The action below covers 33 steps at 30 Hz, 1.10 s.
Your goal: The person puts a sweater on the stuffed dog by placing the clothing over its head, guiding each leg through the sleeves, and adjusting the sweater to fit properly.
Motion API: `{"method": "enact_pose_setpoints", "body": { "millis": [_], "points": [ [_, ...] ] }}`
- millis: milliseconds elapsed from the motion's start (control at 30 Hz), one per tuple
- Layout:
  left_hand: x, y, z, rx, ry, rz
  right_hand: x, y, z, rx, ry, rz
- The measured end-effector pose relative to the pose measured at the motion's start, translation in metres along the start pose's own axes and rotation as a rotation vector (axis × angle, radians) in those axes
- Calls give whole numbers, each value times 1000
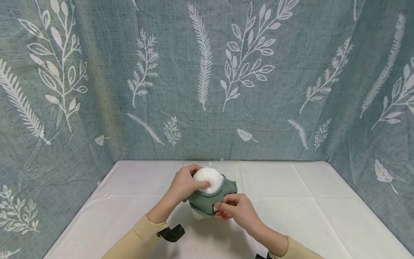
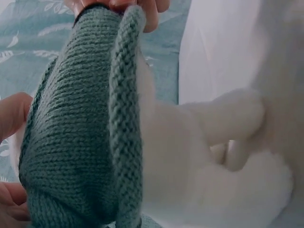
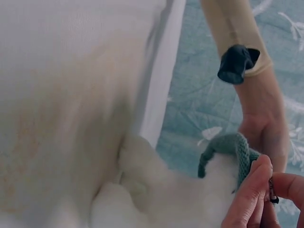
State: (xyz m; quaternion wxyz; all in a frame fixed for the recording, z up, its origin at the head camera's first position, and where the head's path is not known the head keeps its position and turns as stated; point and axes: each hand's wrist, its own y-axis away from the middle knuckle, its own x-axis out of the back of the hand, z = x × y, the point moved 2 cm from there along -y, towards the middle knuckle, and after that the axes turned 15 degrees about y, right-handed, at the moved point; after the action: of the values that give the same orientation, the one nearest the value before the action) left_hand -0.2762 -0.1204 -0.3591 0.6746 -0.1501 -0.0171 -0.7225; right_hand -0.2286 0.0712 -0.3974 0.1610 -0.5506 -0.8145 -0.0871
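Observation:
A white plush toy [image 1: 207, 178] in a green knitted sweater [image 1: 210, 197] is held over the white tablecloth [image 1: 291, 201]. My left hand [image 1: 185, 183] grips the toy's fluffy white body, fingers curled round it. My right hand [image 1: 234, 209] pinches the sweater's lower hem by a small tag. In the left wrist view the green knitted sweater [image 2: 80, 137] fills the left side and the white plush toy [image 2: 209, 166] the right. The right wrist view shows my right hand's fingertips [image 3: 251, 194] pinching the green knitted sweater [image 3: 232, 149] over the white plush toy [image 3: 156, 194].
A teal cloth with white leaf prints [image 1: 207, 79] walls in the table at the back and both sides. Cream sleeves cover both forearms, and a dark wrist mount [image 1: 171, 232] sits on the left one.

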Motion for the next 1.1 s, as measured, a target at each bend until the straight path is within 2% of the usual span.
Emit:
{"method": "enact_pose_setpoints", "body": {
  "millis": [267, 567, 1100],
  "points": [
    [0, -3, -1, 27, 40, 7, -2, 5, 1, 15, 14, -8],
    [1, -8, -4, 68, 141, -7, -5, 7, 5, 23, 17, -15],
    [1, -10, -3, 93, 214, 1, -12, 12, 11, 20, 29, -3]
  ]
}}
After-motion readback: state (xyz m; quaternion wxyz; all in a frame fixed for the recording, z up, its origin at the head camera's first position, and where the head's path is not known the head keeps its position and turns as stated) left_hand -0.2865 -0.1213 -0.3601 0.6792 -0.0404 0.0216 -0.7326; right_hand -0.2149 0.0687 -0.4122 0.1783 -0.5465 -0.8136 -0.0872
